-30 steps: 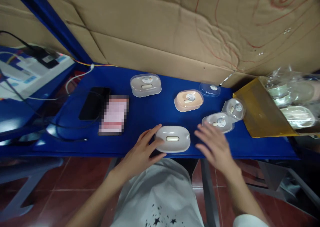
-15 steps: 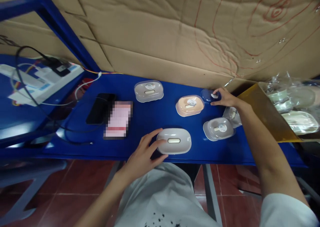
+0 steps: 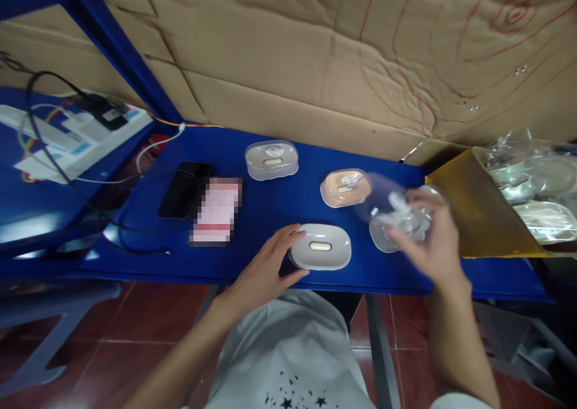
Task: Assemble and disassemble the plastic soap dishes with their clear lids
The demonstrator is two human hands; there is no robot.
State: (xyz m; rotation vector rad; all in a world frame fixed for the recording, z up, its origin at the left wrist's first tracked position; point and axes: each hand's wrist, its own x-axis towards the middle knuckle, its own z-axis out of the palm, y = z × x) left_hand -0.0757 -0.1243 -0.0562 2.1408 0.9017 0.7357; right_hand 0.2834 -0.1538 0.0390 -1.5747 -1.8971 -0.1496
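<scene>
Fingers (image 3: 406, 239) of my right hand (image 3: 433, 241) pinch a clear lid (image 3: 383, 202), lifted above the bench (image 3: 252, 211); I judge it light, thin, slippery; best gripped by its rim; left hand (image 3: 264, 271) spread, steadying the white soap box (image 3: 320, 247) at the bench's near edge; peach box (image 3: 345, 188) behind.

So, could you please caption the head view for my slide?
Left hand steadies a white soap box while right hand lifts a clear lid.
</scene>
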